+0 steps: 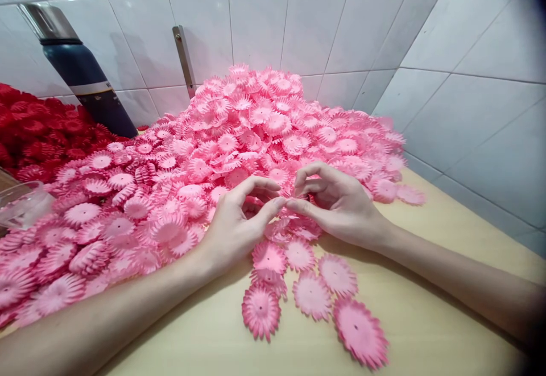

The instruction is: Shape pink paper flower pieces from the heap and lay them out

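My left hand [245, 214] and my right hand [335, 202] meet thumb to thumb above the front of a big heap of pink flower-shaped pieces [256, 120]. The fingers of each curl toward the thumb. Whatever the fingertips may hold is too small or hidden to make out. Below the hands, several loose pink pieces lie flat on the pale table [205, 336], among them a darker-edged one [360, 330] at the right and another [261, 310] at the left. Small holes show at their centres.
A dark blue bottle [91, 80] with a steel cap leans in view at the back left. Red pieces [46, 137] are heaped beside it. A clear plastic container [25, 205] sits at the left edge. White tiled walls [264, 17] stand behind and at the right.
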A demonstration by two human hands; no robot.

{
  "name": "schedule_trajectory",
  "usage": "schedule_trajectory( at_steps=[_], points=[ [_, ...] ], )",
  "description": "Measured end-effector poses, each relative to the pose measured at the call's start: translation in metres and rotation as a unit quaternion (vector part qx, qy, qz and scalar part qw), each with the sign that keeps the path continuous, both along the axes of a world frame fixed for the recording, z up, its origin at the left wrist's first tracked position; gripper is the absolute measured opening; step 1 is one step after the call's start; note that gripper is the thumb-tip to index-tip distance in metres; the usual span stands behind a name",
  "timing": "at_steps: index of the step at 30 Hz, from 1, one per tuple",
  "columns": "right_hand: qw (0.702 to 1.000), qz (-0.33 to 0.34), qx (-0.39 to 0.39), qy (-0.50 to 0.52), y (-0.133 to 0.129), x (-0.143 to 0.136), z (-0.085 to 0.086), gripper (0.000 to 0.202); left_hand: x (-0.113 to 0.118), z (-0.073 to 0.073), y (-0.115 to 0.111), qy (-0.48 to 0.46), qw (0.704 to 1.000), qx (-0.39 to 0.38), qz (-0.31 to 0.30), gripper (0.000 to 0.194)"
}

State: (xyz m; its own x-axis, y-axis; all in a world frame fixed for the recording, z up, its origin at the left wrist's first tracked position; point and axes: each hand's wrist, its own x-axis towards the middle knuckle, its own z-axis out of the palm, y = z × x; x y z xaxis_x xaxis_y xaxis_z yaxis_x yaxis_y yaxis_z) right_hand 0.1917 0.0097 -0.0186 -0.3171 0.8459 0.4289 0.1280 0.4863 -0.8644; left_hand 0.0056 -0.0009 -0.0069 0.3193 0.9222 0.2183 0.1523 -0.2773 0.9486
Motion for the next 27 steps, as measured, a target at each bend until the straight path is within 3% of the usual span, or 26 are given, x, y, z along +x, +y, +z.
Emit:
schedule_trajectory(
  at_steps=[17,27],
  points=[
    [1.000,0.007,-0.002,0.002,0.0012,-0.0003,0.0002,0.027,0.0008,-0.0034,0.0015,-0.003,1.000,-0.004,0.019,0.016],
    [1.000,0.006,0.010,0.000,0.0031,0.0000,-0.0027,0.025,-0.0004,0.0003,0.0013,0.109,0.991,0.073,-0.002,0.010]
  ],
)
